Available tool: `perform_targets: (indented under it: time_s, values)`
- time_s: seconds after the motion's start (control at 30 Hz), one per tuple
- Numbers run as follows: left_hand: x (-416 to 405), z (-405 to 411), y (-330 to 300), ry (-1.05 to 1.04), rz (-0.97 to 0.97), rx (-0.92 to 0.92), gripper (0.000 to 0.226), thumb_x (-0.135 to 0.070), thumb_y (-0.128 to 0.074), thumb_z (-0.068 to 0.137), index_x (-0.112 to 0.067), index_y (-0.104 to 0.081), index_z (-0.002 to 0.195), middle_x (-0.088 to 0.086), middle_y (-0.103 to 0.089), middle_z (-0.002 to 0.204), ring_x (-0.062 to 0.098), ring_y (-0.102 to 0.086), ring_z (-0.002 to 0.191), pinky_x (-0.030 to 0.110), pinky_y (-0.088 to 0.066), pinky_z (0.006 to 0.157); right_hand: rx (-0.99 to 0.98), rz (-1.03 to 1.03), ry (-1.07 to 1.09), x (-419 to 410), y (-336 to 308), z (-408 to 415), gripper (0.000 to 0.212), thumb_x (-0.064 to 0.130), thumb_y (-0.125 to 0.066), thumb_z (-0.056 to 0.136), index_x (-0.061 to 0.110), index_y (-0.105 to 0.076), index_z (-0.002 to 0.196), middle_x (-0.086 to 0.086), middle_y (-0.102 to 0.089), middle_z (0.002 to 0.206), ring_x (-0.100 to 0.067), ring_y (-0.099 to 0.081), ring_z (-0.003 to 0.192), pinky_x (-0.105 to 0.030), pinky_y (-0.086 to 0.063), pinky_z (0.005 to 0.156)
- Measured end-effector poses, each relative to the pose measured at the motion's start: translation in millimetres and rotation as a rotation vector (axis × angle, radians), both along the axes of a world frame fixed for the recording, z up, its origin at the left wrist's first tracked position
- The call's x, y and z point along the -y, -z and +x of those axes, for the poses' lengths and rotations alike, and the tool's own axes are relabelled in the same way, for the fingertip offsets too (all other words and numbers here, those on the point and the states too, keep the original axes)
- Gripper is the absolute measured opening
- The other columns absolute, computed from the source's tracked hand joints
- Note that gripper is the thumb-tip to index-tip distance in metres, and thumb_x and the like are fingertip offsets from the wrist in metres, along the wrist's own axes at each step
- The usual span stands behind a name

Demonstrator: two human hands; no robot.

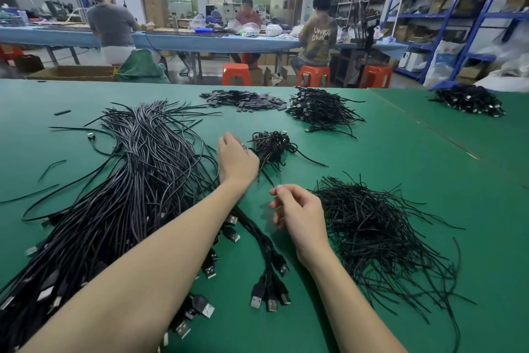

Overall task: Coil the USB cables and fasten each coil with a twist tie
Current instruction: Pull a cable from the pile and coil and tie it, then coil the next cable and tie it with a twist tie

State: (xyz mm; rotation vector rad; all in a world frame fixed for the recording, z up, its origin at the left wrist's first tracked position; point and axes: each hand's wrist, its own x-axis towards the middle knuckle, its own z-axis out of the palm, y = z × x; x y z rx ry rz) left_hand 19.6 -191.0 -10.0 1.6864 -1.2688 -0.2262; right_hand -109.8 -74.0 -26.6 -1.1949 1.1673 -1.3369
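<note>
Far left on the green table (400,152): big loose bundle of black USB cables (137,169), uncoiled, plugs fanned toward me along the near edge. A few stray cable ends lie off to its left. My left forearm crosses over the bundle.

My left hand (236,158) is just beside the small heap of finished coils (272,145), knuckles up, fingers curled down at the heap's left edge. Can't tell if it's actually gripping a coil or only touching; fingertips are hidden.

My right hand (297,211) hovers above the mat, near the left edge of the twist tie pile (375,226). Thumb and index pinched together; a thin black strand seems to run up from the pinch, too fine to confirm.

Behind the coils: flat pile of small black sleeves (243,99) mid-table, then a tangled pile of short black leads (320,108) to its right.

Far right, on the adjoining green panel: another dark pile of cabled parts (469,101), well apart from my hands.
</note>
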Motion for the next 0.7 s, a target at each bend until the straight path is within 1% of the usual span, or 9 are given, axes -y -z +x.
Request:
perform_targets:
  time_s: [0.07, 0.1, 0.2, 0.27, 0.33, 0.43, 0.5, 0.57, 0.7]
  values:
    - [-14, 6, 8, 0.05, 0.069, 0.027, 0.02, -0.007, -0.052, 0.088, -0.012, -0.038, 0.101, 0.006, -0.047, 0.098, 0.008, -0.041, 0.073, 0.025, -0.029, 0.058, 0.003, 0.004, 0.001, -1, -1, 0, 0.022, 0.014, -0.057, 0.1, 0.011, -0.072, 0.084, 0.003, -0.067, 0.064, -0.011, -0.052, 0.048, -0.019, -0.042, 0.046]
    - [-20, 9, 11, 0.083, 0.099, 0.067, 0.022, -0.01, -0.054, 0.088, -0.011, -0.038, 0.102, 0.007, -0.048, 0.098, 0.013, -0.044, 0.075, 0.028, -0.032, 0.059, 0.007, 0.003, -0.003, -2, -2, 1, 0.022, 0.013, -0.057, 0.1, 0.011, -0.072, 0.084, 0.003, -0.066, 0.063, -0.011, -0.052, 0.047, -0.019, -0.042, 0.046]
    - [-35, 17, 12, 0.149, 0.247, 0.279, 0.025, -0.018, -0.056, 0.088, -0.009, -0.043, 0.106, 0.009, -0.049, 0.101, 0.026, -0.049, 0.09, 0.035, -0.039, 0.074, 0.015, 0.007, -0.024, -5, -3, -1, 0.022, 0.012, -0.057, 0.1, 0.011, -0.072, 0.083, 0.003, -0.066, 0.063, -0.01, -0.052, 0.047, -0.018, -0.042, 0.046]
    - [-41, 20, 10, 0.168, 0.313, 0.405, 0.018, -0.014, -0.053, 0.088, -0.012, -0.047, 0.104, 0.009, -0.052, 0.104, 0.027, -0.049, 0.09, 0.036, -0.039, 0.074, 0.017, 0.006, -0.038, -7, -3, -1, 0.023, 0.012, -0.057, 0.1, 0.012, -0.072, 0.082, 0.003, -0.066, 0.063, -0.01, -0.052, 0.047, -0.018, -0.042, 0.046]
    - [-47, 23, 4, 0.156, 0.386, 0.491, 0.021, -0.008, -0.053, 0.086, -0.015, -0.049, 0.105, 0.01, -0.052, 0.109, 0.028, -0.05, 0.088, 0.037, -0.041, 0.073, 0.014, 0.004, -0.05, -9, -3, -2, 0.023, 0.012, -0.057, 0.1, 0.012, -0.072, 0.081, 0.003, -0.066, 0.063, -0.01, -0.052, 0.047, -0.018, -0.041, 0.046]
    - [-51, 30, -5, 0.07, 0.474, 0.738, 0.032, -0.01, -0.058, 0.088, -0.015, -0.054, 0.119, 0.011, -0.048, 0.125, 0.03, -0.049, 0.114, 0.041, -0.045, 0.089, 0.005, 0.003, -0.057, -11, -3, -2, 0.023, 0.012, -0.057, 0.1, 0.012, -0.072, 0.081, 0.003, -0.066, 0.063, -0.009, -0.052, 0.048, -0.018, -0.042, 0.046]
    - [-51, 34, -7, 0.033, 0.522, 0.937, 0.042, -0.014, -0.056, 0.091, -0.01, -0.049, 0.132, 0.01, -0.046, 0.135, 0.028, -0.041, 0.129, 0.04, -0.04, 0.102, -0.005, 0.0, -0.061, -12, -3, -2, 0.023, 0.012, -0.058, 0.1, 0.012, -0.072, 0.081, 0.003, -0.066, 0.063, -0.009, -0.052, 0.048, -0.018, -0.042, 0.047]
    - [-53, 38, -8, 0.009, 0.615, 1.002, 0.05, -0.019, -0.055, 0.091, -0.008, -0.044, 0.138, 0.012, -0.044, 0.141, 0.029, -0.037, 0.134, 0.04, -0.034, 0.106, -0.013, -0.007, -0.061, -12, -2, -2, 0.023, 0.012, -0.058, 0.099, 0.012, -0.071, 0.081, 0.003, -0.065, 0.063, -0.01, -0.052, 0.049, -0.018, -0.042, 0.048]
    - [-58, 46, -13, -0.029, 0.79, 0.989, 0.058, -0.025, -0.055, 0.092, -0.004, -0.038, 0.144, 0.018, -0.036, 0.148, 0.033, -0.031, 0.138, 0.04, -0.029, 0.11, -0.088, -0.022, -0.067, -14, -2, -2, 0.021, 0.014, -0.059, 0.098, 0.011, -0.072, 0.082, 0.002, -0.067, 0.065, -0.012, -0.054, 0.052, -0.022, -0.044, 0.052]
